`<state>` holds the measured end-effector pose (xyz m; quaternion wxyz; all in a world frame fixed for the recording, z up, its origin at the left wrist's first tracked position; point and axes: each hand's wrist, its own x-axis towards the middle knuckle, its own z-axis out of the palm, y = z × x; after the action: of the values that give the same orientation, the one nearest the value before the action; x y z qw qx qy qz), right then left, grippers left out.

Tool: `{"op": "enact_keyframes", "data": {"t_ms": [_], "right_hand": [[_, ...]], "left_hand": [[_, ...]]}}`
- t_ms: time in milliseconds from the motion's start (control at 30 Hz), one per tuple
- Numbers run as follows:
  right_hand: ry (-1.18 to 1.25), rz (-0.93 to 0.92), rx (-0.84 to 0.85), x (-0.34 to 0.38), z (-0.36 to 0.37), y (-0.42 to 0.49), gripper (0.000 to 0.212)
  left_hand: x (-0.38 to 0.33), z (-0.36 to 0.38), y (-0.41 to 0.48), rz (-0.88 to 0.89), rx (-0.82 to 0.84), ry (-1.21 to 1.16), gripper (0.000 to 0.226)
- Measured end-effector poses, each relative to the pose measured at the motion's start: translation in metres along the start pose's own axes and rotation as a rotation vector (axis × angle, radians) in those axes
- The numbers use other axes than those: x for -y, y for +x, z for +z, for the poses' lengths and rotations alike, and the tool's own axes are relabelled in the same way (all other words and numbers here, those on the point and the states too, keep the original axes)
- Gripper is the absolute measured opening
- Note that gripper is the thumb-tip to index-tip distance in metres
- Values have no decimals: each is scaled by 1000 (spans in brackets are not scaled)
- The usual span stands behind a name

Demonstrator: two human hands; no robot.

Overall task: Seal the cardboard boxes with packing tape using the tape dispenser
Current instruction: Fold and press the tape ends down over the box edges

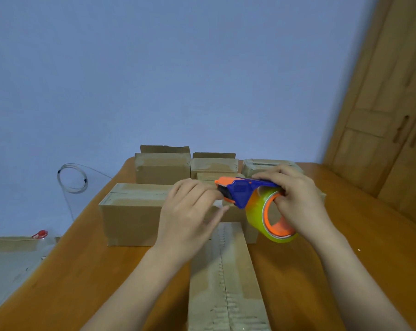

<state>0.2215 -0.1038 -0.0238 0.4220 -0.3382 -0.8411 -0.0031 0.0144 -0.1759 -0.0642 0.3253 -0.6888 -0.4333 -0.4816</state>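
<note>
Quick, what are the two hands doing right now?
Left hand: pinching the front end of the dispenser.
Right hand: holding the dispenser, fingers through its tape roll.

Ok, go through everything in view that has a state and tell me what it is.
tape dispenser, held above the boxes, roll loaded.
right hand, grips the tape dispenser at its roll.
left hand, pinches the tape dispenser's front end.
near box, flaps shut, seam showing.
long box, flaps shut.
back left box, flap standing up.
back middle box, flap standing up.
back right box, shut.
</note>
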Motion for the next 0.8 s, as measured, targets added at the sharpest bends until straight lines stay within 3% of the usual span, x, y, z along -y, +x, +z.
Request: {"op": "enact_keyframes", "data": {"t_ms": [300,400,500,633,800], "right_hand": [[-143,-13,34,10,-9,9,48],[-277,-76,131,10,-9,14,42],[-251,-134,237,4,-8,18,50],[-320,-353,245,-13,1,14,73],[-370,-450,188,-35,6,7,64]], "left_hand": [[19,9,16,207,-195,30,10],[34,12,18,244,-121,-21,10],[48,14,17,297,-35,-26,14],[57,18,13,389,92,24,28],[61,19,2,454,129,50,28]]}}
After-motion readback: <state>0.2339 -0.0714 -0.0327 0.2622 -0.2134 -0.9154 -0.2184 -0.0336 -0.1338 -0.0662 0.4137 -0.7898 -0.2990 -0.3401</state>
